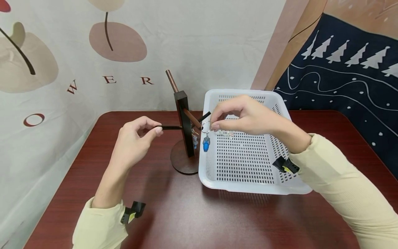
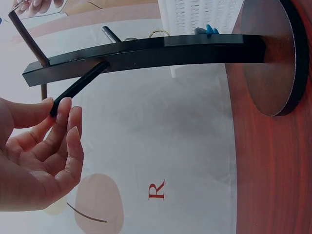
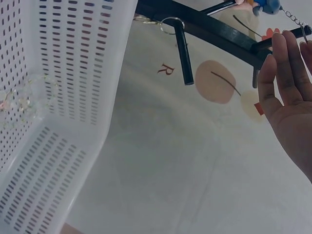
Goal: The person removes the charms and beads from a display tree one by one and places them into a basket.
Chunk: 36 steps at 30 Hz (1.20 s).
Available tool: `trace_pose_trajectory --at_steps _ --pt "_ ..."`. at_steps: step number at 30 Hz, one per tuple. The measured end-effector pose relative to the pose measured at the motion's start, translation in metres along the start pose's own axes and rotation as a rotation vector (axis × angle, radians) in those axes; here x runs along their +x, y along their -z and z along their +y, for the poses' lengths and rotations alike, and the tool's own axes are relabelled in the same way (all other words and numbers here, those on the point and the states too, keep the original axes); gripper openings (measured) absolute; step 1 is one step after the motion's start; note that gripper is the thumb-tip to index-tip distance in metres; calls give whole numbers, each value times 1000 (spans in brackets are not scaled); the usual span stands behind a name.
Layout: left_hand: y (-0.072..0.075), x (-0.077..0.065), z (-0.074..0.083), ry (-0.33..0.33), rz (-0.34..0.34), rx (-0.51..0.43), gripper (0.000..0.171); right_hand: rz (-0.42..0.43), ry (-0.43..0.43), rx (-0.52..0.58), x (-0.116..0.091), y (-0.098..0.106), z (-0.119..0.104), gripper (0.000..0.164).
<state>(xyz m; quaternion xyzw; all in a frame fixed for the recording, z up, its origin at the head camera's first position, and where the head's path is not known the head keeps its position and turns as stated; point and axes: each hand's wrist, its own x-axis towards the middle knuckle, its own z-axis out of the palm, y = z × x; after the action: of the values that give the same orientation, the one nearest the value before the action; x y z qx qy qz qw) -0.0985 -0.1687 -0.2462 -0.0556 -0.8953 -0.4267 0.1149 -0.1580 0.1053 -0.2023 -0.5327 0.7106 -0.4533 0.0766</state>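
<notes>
A dark wooden stand (image 1: 188, 138) with several pegs rises from a round base. My left hand (image 1: 133, 143) pinches the tip of its black left peg (image 1: 170, 127), as the left wrist view also shows. With thumb and fingertips, my right hand (image 1: 247, 116) holds the metal ring of a keychain at the end of the front peg (image 1: 193, 119). The keychain's blue and grey figure (image 1: 206, 143) dangles below. In the right wrist view the ring is partly hidden by my fingers (image 3: 285, 68). Another keychain with a small blue-grey figure (image 1: 195, 141) hangs behind the post.
A white perforated basket (image 1: 255, 189) stands right beside the stand, its rim close to the base. Inside lies a clear beaded item (image 3: 22, 102). Both stand on a reddish-brown table (image 1: 174, 214), with a printed cloth (image 1: 199, 45) behind.
</notes>
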Motion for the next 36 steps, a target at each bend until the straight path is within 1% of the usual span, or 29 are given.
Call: trace_pose_trajectory --at_steps 6,14,19,24,27,32,36 --pt "0 0 0 2 2 -3 8 20 -20 -22 -6 6 4 6" --pt "0 0 -1 -9 5 -10 8 79 -117 -39 -17 15 22 6" --pt "0 0 -1 -8 4 -14 7 110 -185 -8 -23 21 35 4" --pt "0 0 -1 -5 3 -17 7 151 -244 7 -29 24 51 4" --pt "0 0 -2 -8 4 -17 7 168 -295 12 -34 25 63 6" --pt "-1 0 -2 -11 1 -14 8 195 -405 -38 -43 26 85 7" --pt "-1 0 -2 -11 2 -17 7 210 -456 -73 -49 23 100 8"
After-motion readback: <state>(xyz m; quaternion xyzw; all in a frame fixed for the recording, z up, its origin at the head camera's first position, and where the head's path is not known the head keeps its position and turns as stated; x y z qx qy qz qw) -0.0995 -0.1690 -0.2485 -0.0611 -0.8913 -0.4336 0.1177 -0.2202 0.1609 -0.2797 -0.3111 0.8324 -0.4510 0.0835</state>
